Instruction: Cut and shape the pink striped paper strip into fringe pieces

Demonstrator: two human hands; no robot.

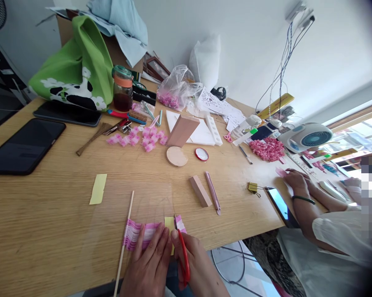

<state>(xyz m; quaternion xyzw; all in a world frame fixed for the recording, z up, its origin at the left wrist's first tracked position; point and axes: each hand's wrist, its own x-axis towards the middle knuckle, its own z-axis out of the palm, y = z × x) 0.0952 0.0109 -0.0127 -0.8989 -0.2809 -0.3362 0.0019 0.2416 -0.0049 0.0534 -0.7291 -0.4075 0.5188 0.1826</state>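
The one camera is worn on the head above the near edge of the bench (50, 231), it looks forward and down, close over the left hand (147, 264) and right hand (198, 264)

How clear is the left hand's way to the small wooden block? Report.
Probably clear: the left hand must lift off the pink-striped paper and pass the red scissors in the right hand; then bare tabletop up to the wooden block.

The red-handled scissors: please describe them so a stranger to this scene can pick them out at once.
On the near edge of the wooden table, the left hand pins a pink-and-white fringed strip. The scissors are in the right hand, blades at the strip; their red handle sets them apart.
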